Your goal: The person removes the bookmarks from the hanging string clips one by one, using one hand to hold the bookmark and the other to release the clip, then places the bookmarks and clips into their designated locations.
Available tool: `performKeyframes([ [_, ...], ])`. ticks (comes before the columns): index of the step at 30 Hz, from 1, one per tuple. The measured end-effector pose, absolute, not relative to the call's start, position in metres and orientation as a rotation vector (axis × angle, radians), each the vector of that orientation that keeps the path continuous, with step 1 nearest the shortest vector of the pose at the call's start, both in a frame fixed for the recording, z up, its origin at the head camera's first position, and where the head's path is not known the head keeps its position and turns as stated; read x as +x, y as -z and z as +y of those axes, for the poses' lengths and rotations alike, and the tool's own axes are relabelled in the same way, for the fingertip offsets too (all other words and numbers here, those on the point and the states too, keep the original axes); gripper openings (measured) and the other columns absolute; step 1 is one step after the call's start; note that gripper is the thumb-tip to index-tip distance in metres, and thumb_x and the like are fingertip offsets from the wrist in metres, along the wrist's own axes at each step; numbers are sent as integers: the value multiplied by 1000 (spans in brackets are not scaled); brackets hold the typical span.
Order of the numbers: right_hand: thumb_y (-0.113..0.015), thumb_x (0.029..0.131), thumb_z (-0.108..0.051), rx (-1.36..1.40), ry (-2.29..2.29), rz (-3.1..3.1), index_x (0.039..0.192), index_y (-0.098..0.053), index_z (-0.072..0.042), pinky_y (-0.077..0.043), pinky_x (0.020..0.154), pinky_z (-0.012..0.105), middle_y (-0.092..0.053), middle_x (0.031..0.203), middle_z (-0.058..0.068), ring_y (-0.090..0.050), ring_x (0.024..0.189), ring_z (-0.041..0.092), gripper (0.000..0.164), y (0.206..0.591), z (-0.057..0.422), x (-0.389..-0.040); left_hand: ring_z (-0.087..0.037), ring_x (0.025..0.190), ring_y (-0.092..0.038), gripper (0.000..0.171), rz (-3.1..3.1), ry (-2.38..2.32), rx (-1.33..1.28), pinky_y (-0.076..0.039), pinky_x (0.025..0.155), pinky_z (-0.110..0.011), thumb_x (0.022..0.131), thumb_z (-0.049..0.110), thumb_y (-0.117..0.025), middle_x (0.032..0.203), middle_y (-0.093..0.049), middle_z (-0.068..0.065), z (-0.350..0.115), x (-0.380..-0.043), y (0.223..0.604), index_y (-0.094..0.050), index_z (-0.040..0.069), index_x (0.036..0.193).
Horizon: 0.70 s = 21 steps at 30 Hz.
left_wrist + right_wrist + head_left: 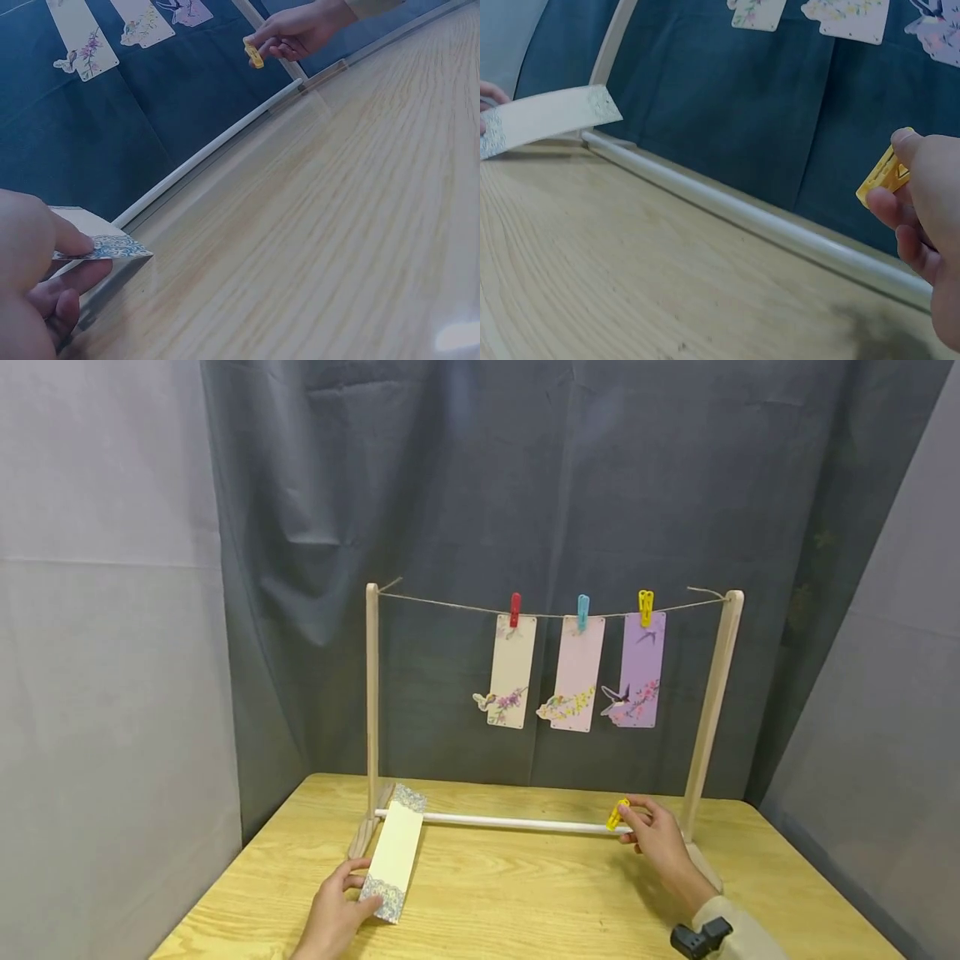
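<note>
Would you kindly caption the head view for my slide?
Left hand holds a patterned bookmark; right hand pinches a yellow clothespin.

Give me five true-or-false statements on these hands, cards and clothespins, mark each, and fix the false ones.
1. The left hand holds a long cream card with patterned ends. True.
2. The right hand pinches a red clothespin. False: it pinches a yellow plastic clothespin.
3. A red plastic clothespin clips a cream bird-printed card to thin twine. True.
4. The light-blue plastic clothespin holds the purple card. False: it holds the pale pink card.
5. A white rod runs low between two wooden posts. True.
</note>
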State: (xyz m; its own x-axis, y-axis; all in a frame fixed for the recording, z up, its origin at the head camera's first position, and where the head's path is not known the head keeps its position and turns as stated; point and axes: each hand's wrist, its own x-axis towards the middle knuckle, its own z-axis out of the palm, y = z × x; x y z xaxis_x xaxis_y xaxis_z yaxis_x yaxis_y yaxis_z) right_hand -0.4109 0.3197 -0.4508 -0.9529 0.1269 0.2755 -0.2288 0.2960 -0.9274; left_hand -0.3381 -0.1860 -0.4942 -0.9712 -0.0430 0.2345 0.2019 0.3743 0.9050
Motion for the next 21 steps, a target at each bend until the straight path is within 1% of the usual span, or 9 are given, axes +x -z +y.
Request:
performKeyframes([
  [3, -59, 108, -29, 70, -1670, -2295, 146, -45, 4, -51, 60, 30, -72, 115, 18, -71, 75, 24, 52, 458, 325, -410, -29, 96, -58, 65, -2409, 1626, -158, -52, 68, -32, 84, 2, -82, 110, -62, -15, -187, -337, 493, -51, -4, 141],
  [5, -59, 108, -29, 55, -1639, -2314, 147, -45, 4, -54, 62, 33, -72, 115, 19, -72, 78, 28, 53, 462, 328, -409, -24, 84, -57, 68, -2404, 1635, -168, -50, 63, -30, 84, 1, -82, 110, -61, -17, -187, -336, 492, -49, -3, 143],
  [7, -60, 108, -29, 40, -1594, -2325, 146, -48, 4, -57, 65, 35, -72, 115, 21, -72, 80, 32, 51, 468, 332, -409, -20, 71, -54, 70, -2406, 1634, -168, -48, 60, -28, 84, 1, -81, 111, -61, -19, -187, -335, 492, -47, -3, 145],
  [9, -61, 107, -28, 35, -1534, -2341, 144, -50, 3, -58, 65, 36, -71, 115, 22, -72, 78, 33, 50, 473, 335, -409, -17, 62, -49, 71, -2411, 1632, -168, -46, 56, -28, 84, 1, -81, 113, -60, -20, -188, -333, 492, -46, -2, 146],
  [11, -63, 106, -28, 35, -1469, -2359, 143, -52, 4, -57, 61, 35, -72, 113, 23, -70, 73, 31, 50, 478, 338, -410, -16, 57, -44, 71, -2424, 1611, -172, -44, 53, -27, 84, 0, -81, 113, -61, -21, -189, -331, 493, -46, -1, 146],
  [14, -65, 105, -27, 29, -1390, -2378, 141, -54, 4, -53, 55, 30, -72, 111, 23, -68, 67, 26, 48, 485, 342, -410, -16, 56, -46, 71, -2442, 1582, -195, -45, 53, -26, 84, 0, -81, 113, -60, -20, -190, -329, 494, -46, 0, 146],
  [16, -65, 105, -26, 15, -1365, -2377, 140, -55, 3, -51, 54, 28, -71, 112, 24, -67, 65, 24, 47, 488, 344, -409, -17, 59, -50, 72, -2460, 1554, -208, -47, 54, -26, 84, 0, -81, 112, -60, -18, -192, -328, 494, -47, 1, 146],
  [20, -64, 105, -29, -10, -1325, -2376, 141, -55, 1, -53, 57, 27, -69, 117, 27, -66, 66, 23, 47, 494, 348, -410, -20, 72, -58, 71, -2491, 1497, -221, -52, 58, -30, 83, 2, -84, 107, -60, -15, -194, -327, 494, -50, 3, 145],
  [21, -64, 106, -29, -13, -1314, -2379, 141, -55, 0, -53, 58, 27, -69, 118, 27, -67, 68, 22, 47, 495, 349, -410, -21, 74, -58, 70, -2500, 1479, -223, -52, 59, -31, 83, 3, -84, 106, -60, -14, -194, -327, 494, -51, 4, 144],
])
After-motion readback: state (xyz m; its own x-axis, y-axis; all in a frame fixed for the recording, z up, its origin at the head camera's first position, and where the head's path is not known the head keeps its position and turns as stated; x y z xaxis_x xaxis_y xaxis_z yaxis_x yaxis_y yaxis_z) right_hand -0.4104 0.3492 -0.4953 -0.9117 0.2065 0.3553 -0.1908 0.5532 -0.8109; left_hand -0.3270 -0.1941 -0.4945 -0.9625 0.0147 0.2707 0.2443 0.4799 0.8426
